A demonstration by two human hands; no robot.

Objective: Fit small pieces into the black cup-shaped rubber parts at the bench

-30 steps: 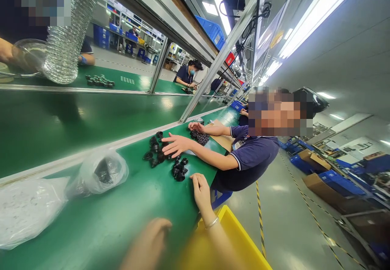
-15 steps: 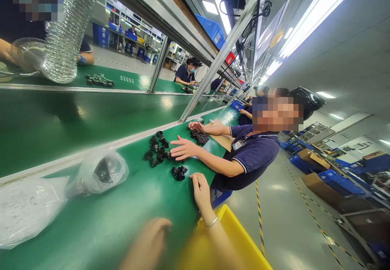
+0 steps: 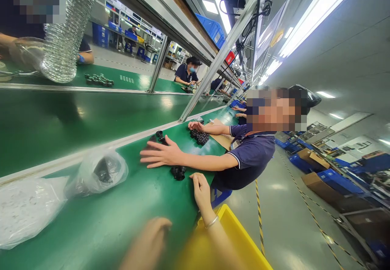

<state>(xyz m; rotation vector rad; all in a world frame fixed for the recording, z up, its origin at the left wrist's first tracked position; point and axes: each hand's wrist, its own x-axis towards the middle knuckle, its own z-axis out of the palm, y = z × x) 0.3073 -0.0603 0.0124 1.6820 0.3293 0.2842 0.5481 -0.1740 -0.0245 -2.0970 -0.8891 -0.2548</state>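
Note:
My right hand, with a bangle at the wrist, rests at the edge of the green tabletop. Its fingers are curled in and nothing shows in them. Just left of it lies a small group of black round plastic parts. My left hand is low in the view above the tabletop and blurred, so its grip is unclear. A co-worker's open hand spreads over another loose group of black parts, partly hiding them. The co-worker's other hand is beside a third cluster of black parts.
A yellow bin stands below the table edge by my right arm. On the left lie a clear plastic bag and another bag with dark contents. A metal post rises behind the parts. A silver duct hangs at upper left.
The co-worker's nearer hand has moved left, with the arm stretched out, and now covers much of the loose black parts. My hands have stayed where they were.

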